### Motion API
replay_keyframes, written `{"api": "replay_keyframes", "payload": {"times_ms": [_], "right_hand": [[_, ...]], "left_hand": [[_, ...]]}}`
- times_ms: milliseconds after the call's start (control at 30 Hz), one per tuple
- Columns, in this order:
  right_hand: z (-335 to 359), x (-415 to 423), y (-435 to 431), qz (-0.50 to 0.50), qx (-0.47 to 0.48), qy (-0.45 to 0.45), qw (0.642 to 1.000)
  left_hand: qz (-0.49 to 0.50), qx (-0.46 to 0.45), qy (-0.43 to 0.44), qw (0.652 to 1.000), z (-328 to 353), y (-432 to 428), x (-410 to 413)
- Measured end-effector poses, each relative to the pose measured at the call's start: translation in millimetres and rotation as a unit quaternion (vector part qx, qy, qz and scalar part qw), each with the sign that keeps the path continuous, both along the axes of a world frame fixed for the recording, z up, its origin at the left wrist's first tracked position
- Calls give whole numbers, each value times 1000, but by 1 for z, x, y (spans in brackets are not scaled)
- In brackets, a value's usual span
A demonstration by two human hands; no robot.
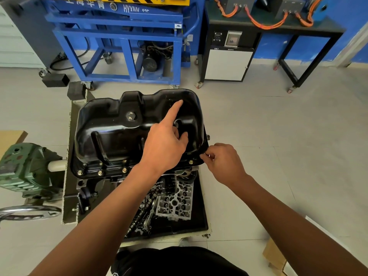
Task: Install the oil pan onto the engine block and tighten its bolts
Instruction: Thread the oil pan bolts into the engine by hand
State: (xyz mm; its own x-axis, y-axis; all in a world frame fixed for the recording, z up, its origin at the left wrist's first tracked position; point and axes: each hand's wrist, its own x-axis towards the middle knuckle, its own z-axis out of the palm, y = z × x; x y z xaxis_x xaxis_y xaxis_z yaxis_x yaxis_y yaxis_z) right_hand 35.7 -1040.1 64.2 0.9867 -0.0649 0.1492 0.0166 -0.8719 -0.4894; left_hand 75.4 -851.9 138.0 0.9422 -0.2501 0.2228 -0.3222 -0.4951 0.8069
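the pan [119, 124] sits belly-up on the block [87, 188], its flange down flush as far as i can see, and four bolts [100, 173] show along the near edge with another [208, 137] standing at the right side. my left hand [165, 144] lies on the pan, index finger stretched toward the far wall, the other fingers loosely curled and grasping nothing; it looks to be steadying the pan. my right hand [223, 162] pinches at the near right corner of the flange, on what i take to be a bolt, though my fingertips mostly hide it. so i judge this is the hand-starting step: pan placed, bolts going in, none yet wrenched. next i need to feel this one catch its thread straight, start any hole left along the far edge, which i cannot see from here, then fetch a wrench; none is in view. under the block a black tray [201, 220] holds a filter [167, 183] and loose engine parts [175, 204]. to my left are a green gearbox [25, 168] and a chrome handwheel [29, 213]. beyond, on a pale tiled floor [278, 126], stand a blue frame [123, 46] and a black counter [288, 26] with orange cables [266, 24]; cardboard [10, 138] lies at the left edge.
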Motion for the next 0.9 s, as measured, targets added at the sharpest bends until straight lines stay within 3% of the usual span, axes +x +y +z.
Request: {"api": "replay_keyframes", "payload": {"times_ms": [900], "right_hand": [[-7,3,1,-7,40,-37,999]], "left_hand": [[25,22,10,999,5,-4,-2]]}}
